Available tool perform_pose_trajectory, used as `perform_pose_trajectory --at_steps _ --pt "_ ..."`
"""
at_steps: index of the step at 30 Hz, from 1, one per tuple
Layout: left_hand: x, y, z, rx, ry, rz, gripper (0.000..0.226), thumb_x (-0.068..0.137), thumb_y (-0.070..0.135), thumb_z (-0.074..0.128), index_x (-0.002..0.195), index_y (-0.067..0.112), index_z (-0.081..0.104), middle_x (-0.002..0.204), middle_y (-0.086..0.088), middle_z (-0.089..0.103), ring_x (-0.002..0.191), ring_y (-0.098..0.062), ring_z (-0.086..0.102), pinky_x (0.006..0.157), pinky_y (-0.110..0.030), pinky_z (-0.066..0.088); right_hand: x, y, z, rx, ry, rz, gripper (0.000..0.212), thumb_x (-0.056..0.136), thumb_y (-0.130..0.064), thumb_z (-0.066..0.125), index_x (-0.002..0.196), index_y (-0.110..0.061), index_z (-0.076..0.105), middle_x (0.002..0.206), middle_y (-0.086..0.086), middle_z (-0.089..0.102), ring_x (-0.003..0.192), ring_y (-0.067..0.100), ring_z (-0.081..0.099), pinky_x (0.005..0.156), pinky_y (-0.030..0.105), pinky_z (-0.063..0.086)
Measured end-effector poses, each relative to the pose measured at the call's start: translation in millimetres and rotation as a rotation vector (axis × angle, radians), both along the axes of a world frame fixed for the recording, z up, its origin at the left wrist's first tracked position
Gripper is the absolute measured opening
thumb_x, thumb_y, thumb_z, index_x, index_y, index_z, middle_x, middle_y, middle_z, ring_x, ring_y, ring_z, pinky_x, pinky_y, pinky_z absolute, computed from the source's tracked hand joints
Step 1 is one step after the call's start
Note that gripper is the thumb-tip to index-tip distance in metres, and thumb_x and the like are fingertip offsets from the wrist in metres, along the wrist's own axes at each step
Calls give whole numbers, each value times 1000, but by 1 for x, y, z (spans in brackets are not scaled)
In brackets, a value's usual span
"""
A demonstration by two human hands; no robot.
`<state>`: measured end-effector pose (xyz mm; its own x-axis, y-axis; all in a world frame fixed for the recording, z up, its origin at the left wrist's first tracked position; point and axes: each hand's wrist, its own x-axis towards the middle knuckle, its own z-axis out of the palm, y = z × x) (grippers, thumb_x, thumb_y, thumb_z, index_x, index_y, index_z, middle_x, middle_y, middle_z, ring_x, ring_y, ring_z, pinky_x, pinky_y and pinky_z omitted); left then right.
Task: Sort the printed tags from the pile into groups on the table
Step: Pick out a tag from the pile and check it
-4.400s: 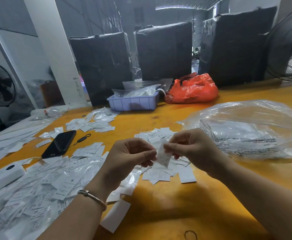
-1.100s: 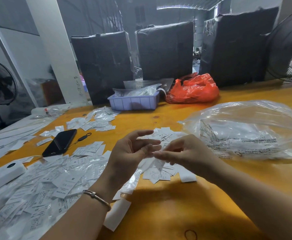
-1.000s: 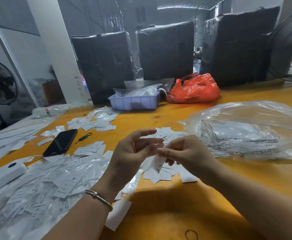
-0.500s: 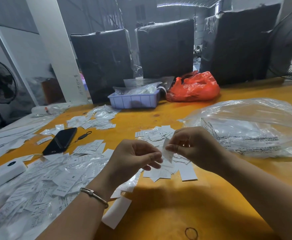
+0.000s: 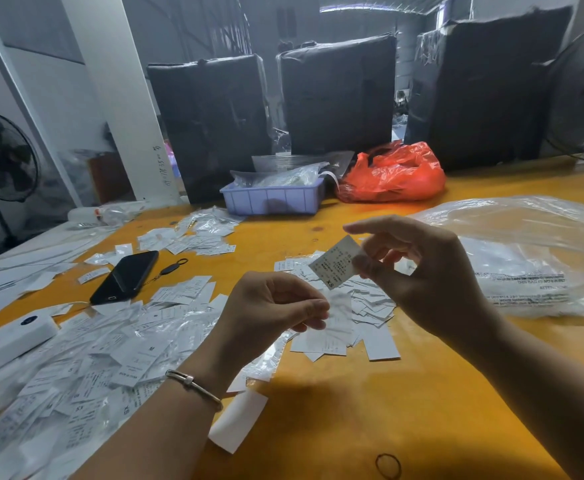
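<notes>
R hand (image 5: 432,282) pinches XS tag (image 5: 337,263), raised over group of tags (image 5: 363,306) mid-table. L hand (image 5: 269,306) pinches clear sleeve (image 5: 339,313). Pile (image 5: 86,358) near left on table (image 5: 370,410).

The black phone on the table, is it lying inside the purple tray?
No, the black phone lies flat on the yellow table among tags, well apart from the purple tray.

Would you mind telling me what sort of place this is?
Probably a garment warehouse or packing room: black-wrapped bales behind a wooden table strewn with printed size tags, and a standing fan.
</notes>
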<state>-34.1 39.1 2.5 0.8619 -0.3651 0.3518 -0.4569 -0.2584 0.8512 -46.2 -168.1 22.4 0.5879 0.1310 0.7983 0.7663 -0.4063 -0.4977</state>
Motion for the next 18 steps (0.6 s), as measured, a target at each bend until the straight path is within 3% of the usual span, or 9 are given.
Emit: perform_pose_trajectory --at_steps 6,18 --pt "0 0 2 -38 -2 12 20 74 23 74 86 7 75 75 -6 76 68 -19 74 59 -22 57 2 -2 -1 -56 -21 -55 32 77 -3 75 106 -17 70 79 -12 69 70 5 63 59 7 44" --pt "-2 3 4 -86 39 -7 21 76 23 71 88 7 74 78 -9 76 71 -23 75 58 -22 56 3 -6 1 -176 -74 -65 27 79 -7 75 104 -17 70 84 -8 70 74 7 64 57 11 49"
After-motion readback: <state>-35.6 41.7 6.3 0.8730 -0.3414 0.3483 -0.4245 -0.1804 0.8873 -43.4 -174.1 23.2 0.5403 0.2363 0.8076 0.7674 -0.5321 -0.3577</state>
